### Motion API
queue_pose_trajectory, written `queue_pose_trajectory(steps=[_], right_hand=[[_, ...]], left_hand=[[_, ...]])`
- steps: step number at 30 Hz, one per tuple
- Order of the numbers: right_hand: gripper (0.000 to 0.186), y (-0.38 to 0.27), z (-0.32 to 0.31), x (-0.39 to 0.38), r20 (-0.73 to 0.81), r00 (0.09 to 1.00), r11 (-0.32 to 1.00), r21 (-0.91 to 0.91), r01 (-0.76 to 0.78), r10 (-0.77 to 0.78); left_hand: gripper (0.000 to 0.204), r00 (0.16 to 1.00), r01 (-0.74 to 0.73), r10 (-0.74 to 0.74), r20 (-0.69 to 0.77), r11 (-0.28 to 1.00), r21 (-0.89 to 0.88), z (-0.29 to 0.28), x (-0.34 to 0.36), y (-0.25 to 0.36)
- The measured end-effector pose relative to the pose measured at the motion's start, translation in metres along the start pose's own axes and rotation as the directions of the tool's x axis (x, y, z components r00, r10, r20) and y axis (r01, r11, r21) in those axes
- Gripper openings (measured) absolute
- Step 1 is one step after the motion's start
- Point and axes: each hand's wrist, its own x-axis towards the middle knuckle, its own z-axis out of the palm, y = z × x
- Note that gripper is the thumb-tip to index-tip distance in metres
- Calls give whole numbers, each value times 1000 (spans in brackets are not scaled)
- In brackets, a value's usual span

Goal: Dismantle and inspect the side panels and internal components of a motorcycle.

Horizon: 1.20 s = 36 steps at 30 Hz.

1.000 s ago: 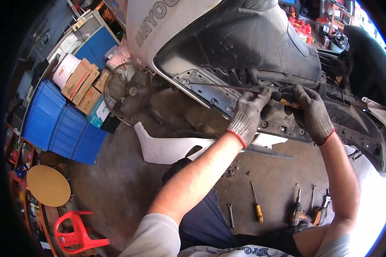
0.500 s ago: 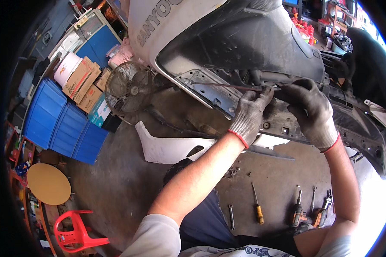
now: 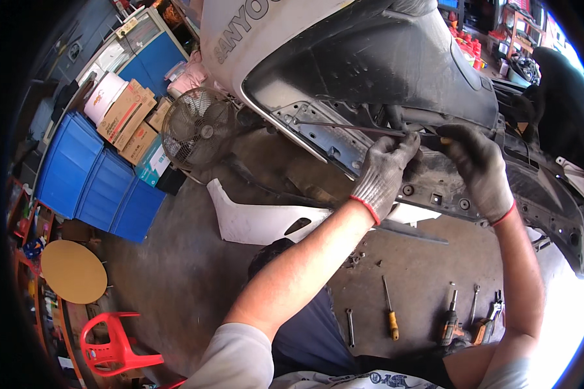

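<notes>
My left hand (image 3: 386,168), in a dark glove with red cuff, closes its fingers on the long thin screwdriver (image 3: 334,125), whose tip lies over the metal frame (image 3: 328,146) of a scooter. My right hand (image 3: 475,165), gloved alike, is closed round the screwdriver's yellow handle, mostly hidden by the fingers. Above both hands is the scooter's black plastic inner panel (image 3: 376,65) inside a light grey body panel (image 3: 230,26).
Tools lie on the concrete floor below, including a yellow screwdriver (image 3: 392,324), a wrench (image 3: 350,327) and power tools (image 3: 449,324). A white fairing (image 3: 246,217) lies beyond. At left stand a fan (image 3: 198,126), blue bins (image 3: 68,168), boxes and a red chair (image 3: 113,343).
My right hand's fingers have shifted and turned round the yellow handle, covering more of it. My left hand keeps its hold, drifting slightly right with the whole view.
</notes>
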Motion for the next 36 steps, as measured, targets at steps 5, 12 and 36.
queue_pose_trajectory(steps=[5,12,36], right_hand=[[24,-6,-6,5,462,682,388,581,-716,567],[25,-4,2,3,30,999,983,180,-36,31],[24,3,14,-8,293,874,700,523,-486,387]], left_hand=[[28,999,36,-36,8,997,72,0,2,-2],[31,999,-32,31,7,999,30,2,-8,16],[24,996,-24,-3,90,952,305,-18,-3,4]])
